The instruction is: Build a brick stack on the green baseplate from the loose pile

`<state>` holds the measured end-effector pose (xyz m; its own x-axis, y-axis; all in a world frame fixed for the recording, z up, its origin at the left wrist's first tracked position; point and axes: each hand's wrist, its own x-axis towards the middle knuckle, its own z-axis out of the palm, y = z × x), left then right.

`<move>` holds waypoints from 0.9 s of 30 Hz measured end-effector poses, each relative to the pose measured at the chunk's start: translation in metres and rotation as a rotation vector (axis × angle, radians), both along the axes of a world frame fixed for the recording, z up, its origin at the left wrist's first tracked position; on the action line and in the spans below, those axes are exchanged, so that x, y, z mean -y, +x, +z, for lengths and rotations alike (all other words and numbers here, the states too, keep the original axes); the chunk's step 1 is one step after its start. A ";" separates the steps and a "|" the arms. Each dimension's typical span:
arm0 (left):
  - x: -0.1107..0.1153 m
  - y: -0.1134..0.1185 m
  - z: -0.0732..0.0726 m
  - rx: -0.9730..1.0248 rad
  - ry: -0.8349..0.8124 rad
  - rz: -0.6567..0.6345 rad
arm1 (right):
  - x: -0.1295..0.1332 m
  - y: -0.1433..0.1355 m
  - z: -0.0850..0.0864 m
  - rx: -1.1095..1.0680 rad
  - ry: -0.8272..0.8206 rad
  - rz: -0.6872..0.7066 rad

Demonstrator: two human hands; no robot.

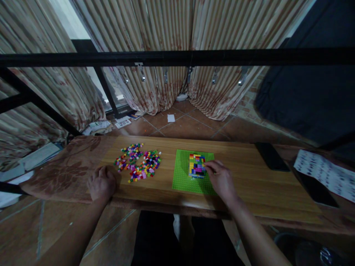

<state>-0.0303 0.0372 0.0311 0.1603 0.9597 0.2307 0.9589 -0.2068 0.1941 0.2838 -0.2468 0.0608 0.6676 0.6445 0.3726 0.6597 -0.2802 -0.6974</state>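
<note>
A green studded baseplate (181, 179) lies on the wooden board, carrying a multicoloured block build (196, 165) with red, yellow, blue and purple bricks. At the build's right edge, the thumb and fingers of my right hand (221, 179) are pinched together; whatever is between the fingertips is too small to make out. Loose small bricks (144, 165) in many colours are spread on the left part of the board. My left hand (102, 183) rests at the board's left edge, beside the loose bricks, its fingers curled and partly hidden.
The wooden board (255, 188) lies on a brown cloth (63, 166). A dark phone-like object (271, 156) is at its right end, near a patterned printed sheet (324, 173) and another dark flat object (318, 190). A black metal bar (166, 58) crosses beyond the board.
</note>
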 end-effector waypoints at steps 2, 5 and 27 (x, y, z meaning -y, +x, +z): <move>0.000 0.000 0.000 -0.003 -0.007 0.006 | 0.000 0.000 -0.001 0.009 0.011 0.004; 0.000 0.000 0.001 -0.014 -0.016 0.011 | 0.001 -0.001 -0.002 -0.002 0.034 0.013; 0.000 0.000 -0.001 -0.019 0.015 0.004 | -0.004 -0.001 -0.002 -0.029 -0.037 -0.042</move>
<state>-0.0300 0.0369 0.0305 0.1613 0.9568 0.2418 0.9632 -0.2060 0.1726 0.2824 -0.2432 0.0584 0.7042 0.6288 0.3296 0.6268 -0.3327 -0.7045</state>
